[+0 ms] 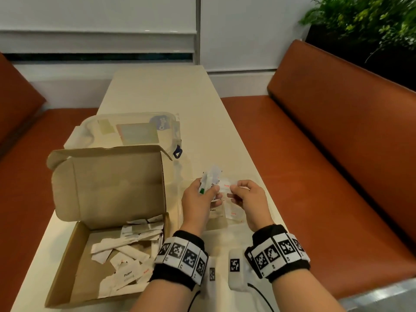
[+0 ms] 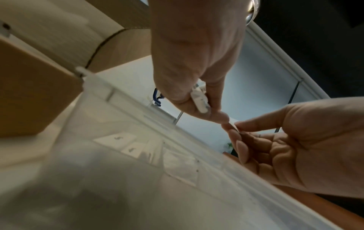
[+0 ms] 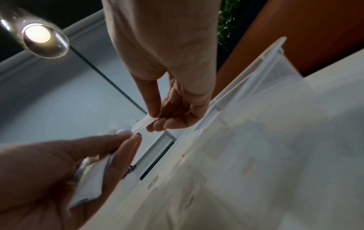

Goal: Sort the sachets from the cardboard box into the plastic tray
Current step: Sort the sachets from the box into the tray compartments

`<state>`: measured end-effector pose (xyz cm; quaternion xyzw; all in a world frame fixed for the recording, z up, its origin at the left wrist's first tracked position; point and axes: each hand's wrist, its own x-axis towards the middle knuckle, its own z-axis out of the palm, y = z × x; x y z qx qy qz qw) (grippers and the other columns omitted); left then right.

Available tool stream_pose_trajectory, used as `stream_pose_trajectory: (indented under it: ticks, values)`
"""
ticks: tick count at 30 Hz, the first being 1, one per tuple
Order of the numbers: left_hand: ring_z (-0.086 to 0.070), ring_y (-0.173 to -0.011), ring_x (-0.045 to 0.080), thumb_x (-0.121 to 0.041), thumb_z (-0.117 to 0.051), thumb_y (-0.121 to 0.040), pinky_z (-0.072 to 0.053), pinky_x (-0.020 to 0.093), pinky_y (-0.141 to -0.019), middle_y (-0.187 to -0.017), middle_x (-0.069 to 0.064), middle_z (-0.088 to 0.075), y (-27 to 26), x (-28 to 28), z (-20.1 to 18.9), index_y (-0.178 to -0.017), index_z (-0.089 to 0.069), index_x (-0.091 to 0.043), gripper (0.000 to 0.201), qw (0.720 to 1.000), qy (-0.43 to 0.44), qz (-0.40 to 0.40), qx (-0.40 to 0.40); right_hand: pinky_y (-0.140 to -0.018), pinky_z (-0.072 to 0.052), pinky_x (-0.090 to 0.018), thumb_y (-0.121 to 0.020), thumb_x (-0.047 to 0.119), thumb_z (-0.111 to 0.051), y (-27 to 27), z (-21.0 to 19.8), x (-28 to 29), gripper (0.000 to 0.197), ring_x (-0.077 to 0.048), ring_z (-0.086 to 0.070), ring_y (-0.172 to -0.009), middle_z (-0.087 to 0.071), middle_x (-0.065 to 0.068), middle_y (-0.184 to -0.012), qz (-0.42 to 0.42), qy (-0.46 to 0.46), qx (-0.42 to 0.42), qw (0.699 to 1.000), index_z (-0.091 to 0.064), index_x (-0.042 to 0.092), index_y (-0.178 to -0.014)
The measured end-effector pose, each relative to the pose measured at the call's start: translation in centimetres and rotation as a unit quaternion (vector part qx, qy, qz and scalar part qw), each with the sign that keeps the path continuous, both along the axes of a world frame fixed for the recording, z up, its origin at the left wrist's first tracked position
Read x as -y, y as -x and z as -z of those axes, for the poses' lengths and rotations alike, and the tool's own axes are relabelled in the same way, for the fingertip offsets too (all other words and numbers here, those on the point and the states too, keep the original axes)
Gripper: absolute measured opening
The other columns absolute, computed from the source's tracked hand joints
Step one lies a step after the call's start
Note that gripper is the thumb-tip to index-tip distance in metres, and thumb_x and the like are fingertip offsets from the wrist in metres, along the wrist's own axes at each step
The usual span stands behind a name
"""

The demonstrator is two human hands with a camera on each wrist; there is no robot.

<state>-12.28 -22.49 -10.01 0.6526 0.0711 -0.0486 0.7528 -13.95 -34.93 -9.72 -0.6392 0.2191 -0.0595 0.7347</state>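
A cream tabletop [image 1: 157, 91] is seen between two orange benches [image 1: 337, 143]. An open cardboard box [image 1: 67, 262] is set at its near left, lid flap raised, and many white sachets [image 1: 126, 251] are scattered loose inside it. Just right of the box a clear plastic tray [image 1: 254, 179] is placed, faint against the pale surface; a few flat sachets, some with red print and one marked "Pepper", are already laid in it. Both hands are held above the tray. A small bunch of sachets [image 1: 210, 180] is gripped in the left hand [image 1: 198, 199], fingers [image 2: 214, 96] and thumb curled round it, with a green-marked edge showing in the head view. The right hand [image 1: 248, 199] is brought up close beside the left; its thumb and forefinger are closed in a pinch on the end of one white sachet [image 3: 145, 121], whose other end is seen at the left hand's fingertips in the right wrist view. Beyond the box a clear lidded container [image 1: 135, 129] with a blue clip is set. Green foliage [image 1: 364, 19] is noted at the far right.
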Motion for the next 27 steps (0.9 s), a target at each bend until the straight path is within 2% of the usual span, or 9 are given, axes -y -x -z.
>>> stream_pose_trajectory:
  ticks: [4, 7, 10, 14, 18, 22, 23, 25, 27]
  values:
    - [-0.065, -0.064, 0.012, -0.005, -0.064, -0.087, -0.056, 0.027, -0.057, -0.084, 0.005, -0.068, 0.0, 0.1, -0.3, -0.106, -0.064, -0.015, 0.021, 0.998, -0.052, 0.001, 0.02, -0.063, -0.049, -0.024, -0.087, 0.004, -0.061, 0.1, 0.2, 0.6, 0.009, -0.017, -0.062, -0.069, -0.064, -0.005, -0.077, -0.038, 0.02, 0.002, 0.999, -0.057, 0.01, -0.085]
    - [-0.065, -0.067, 0.015, -0.007, -0.063, -0.087, -0.056, 0.028, -0.056, -0.083, 0.002, -0.067, -0.5, 0.5, -0.3, -0.099, -0.065, -0.022, 0.019, 0.996, -0.086, 0.007, 0.038, -0.06, -0.047, -0.019, -0.087, 0.01, -0.063, -0.5, 0.4, 1.4, 0.005, -0.011, -0.058, -0.068, -0.064, -0.001, -0.074, -0.075, 0.09, 0.022, 0.993, -0.065, 0.014, -0.088]
    - [-0.065, -0.067, 0.013, -0.009, -0.063, -0.087, -0.054, 0.025, -0.054, -0.082, 0.001, -0.067, -0.5, 0.9, -0.2, -0.088, -0.062, -0.033, 0.025, 0.993, -0.108, -0.001, 0.049, -0.055, -0.042, -0.011, -0.086, 0.012, -0.064, -1.1, 0.4, 2.2, 0.012, -0.003, -0.052, -0.061, -0.062, 0.002, -0.068, -0.117, 0.156, 0.041, 0.98, -0.068, 0.016, -0.075]
    - [-0.064, -0.062, 0.007, -0.008, -0.064, -0.086, -0.053, 0.023, -0.053, -0.078, 0.002, -0.066, 0.1, 1.1, 0.0, -0.089, -0.064, -0.028, 0.021, 0.994, -0.095, -0.04, 0.045, -0.055, -0.038, -0.009, -0.084, 0.017, -0.066, -1.5, 0.0, 3.0, 0.017, 0.003, -0.049, -0.055, -0.061, 0.01, -0.061, -0.178, 0.21, 0.051, 0.96, -0.067, 0.016, -0.068]
    - [-0.064, -0.06, 0.006, -0.006, -0.065, -0.086, -0.053, 0.023, -0.052, -0.077, 0.002, -0.066, 1.2, 1.0, 0.6, -0.091, -0.063, -0.027, 0.021, 0.995, -0.067, -0.072, 0.031, -0.06, -0.04, -0.014, -0.084, 0.015, -0.067, -1.5, -0.2, 3.4, 0.002, -0.004, -0.053, -0.062, -0.066, -0.001, -0.072, -0.211, 0.221, 0.057, 0.95, -0.068, 0.014, -0.082]
    - [-0.065, -0.06, 0.01, -0.006, -0.065, -0.086, -0.054, 0.024, -0.053, -0.077, 0.004, -0.066, 2.3, 1.6, 1.3, -0.095, -0.064, -0.021, 0.017, 0.994, -0.051, -0.097, 0.017, -0.061, -0.037, -0.013, -0.084, 0.019, -0.067, -0.5, 0.4, 4.2, 0.014, 0.002, -0.051, -0.06, -0.062, 0.01, -0.067, -0.21, 0.266, 0.055, 0.939, -0.066, 0.02, -0.07]
    - [-0.064, -0.059, 0.011, -0.006, -0.066, -0.086, -0.055, 0.026, -0.053, -0.076, 0.004, -0.066, 2.4, 1.7, 1.5, -0.095, -0.064, -0.02, 0.016, 0.993, -0.045, -0.111, 0.015, -0.062, -0.036, -0.013, -0.082, 0.021, -0.069, -0.3, 0.7, 4.5, 0.016, 0.004, -0.051, -0.063, -0.062, 0.012, -0.069, -0.199, 0.301, 0.051, 0.931, -0.065, 0.024, -0.067]
    - [-0.064, -0.056, 0.011, -0.006, -0.066, -0.085, -0.057, 0.028, -0.055, -0.075, 0.002, -0.067, 2.4, 1.6, 1.8, -0.092, -0.064, -0.019, 0.015, 0.991, -0.039, -0.131, 0.011, -0.074, -0.039, -0.019, -0.079, 0.026, -0.072, 0.1, 1.3, 5.0, 0.015, 0.002, -0.05, -0.082, -0.06, 0.013, -0.08, -0.18, 0.377, 0.04, 0.908, -0.065, 0.03, -0.066]
    - [-0.064, -0.056, 0.01, -0.007, -0.067, -0.085, -0.057, 0.027, -0.055, -0.075, 0.001, -0.067, 2.4, 1.5, 2.0, -0.093, -0.064, -0.015, 0.012, 0.99, -0.035, -0.137, 0.011, -0.085, -0.038, -0.025, -0.078, 0.029, -0.074, 0.5, 1.8, 4.9, 0.007, -0.012, -0.043, -0.1, -0.057, 0.006, -0.093, -0.179, 0.443, 0.017, 0.878, -0.072, 0.026, -0.072]
